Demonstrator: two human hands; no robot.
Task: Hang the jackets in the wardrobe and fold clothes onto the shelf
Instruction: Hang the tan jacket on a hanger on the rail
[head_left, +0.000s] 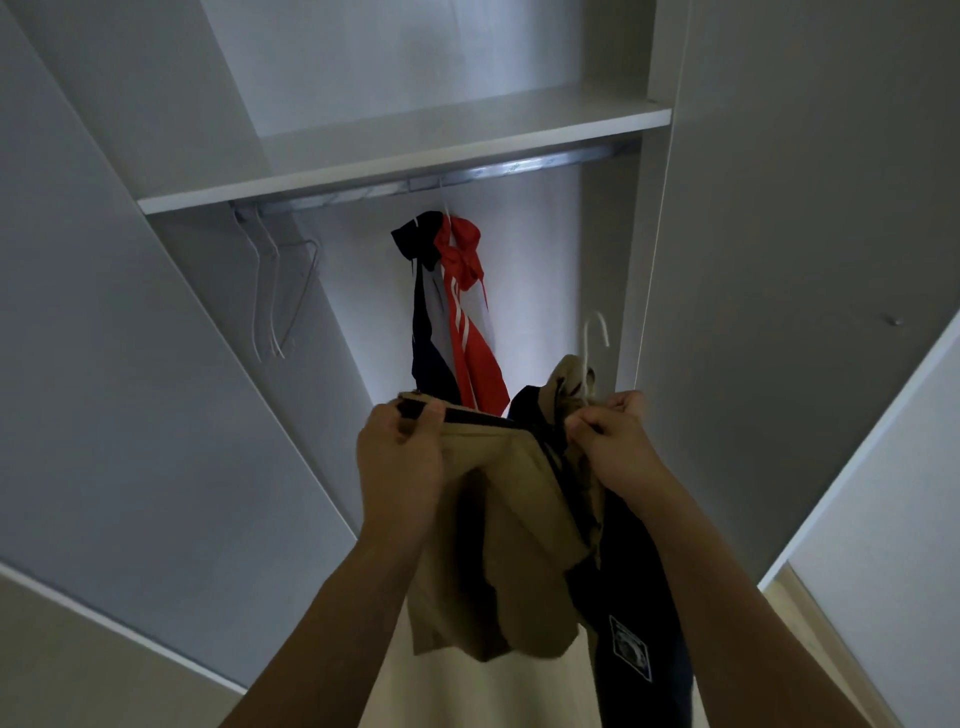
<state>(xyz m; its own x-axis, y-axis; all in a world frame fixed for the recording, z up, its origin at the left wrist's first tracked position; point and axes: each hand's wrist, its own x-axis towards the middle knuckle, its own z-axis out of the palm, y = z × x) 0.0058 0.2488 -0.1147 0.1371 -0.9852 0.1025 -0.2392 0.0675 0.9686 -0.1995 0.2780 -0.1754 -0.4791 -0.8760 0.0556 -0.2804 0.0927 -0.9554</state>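
Landmark is the rail (431, 182) under the shelf (405, 156). At the rail's left end, empty wire hangers (272, 291) dangle, well apart from everything else. Near mid-rail hangs a navy, grey and red jacket (454, 312), already up. Below and in front of it, the left hand (402, 452) pinches the dark-trimmed edge of a tan and navy jacket (509, 545), fingers curled round the fabric. To the right, the right hand (610, 441) is clenched on bunched collar cloth at the base of a white hanger (595, 332), whose hook points up, below the rail's right part and not yet on it. Jacket is still in hand, bulk hanging down between the forearms. Risks, as I judge: cloth looks bunched on the hanger, so one shoulder may slide off once released; the hook could miss the rail or catch the shelf edge on the lift; swinging the load in could knock the hung jacket.
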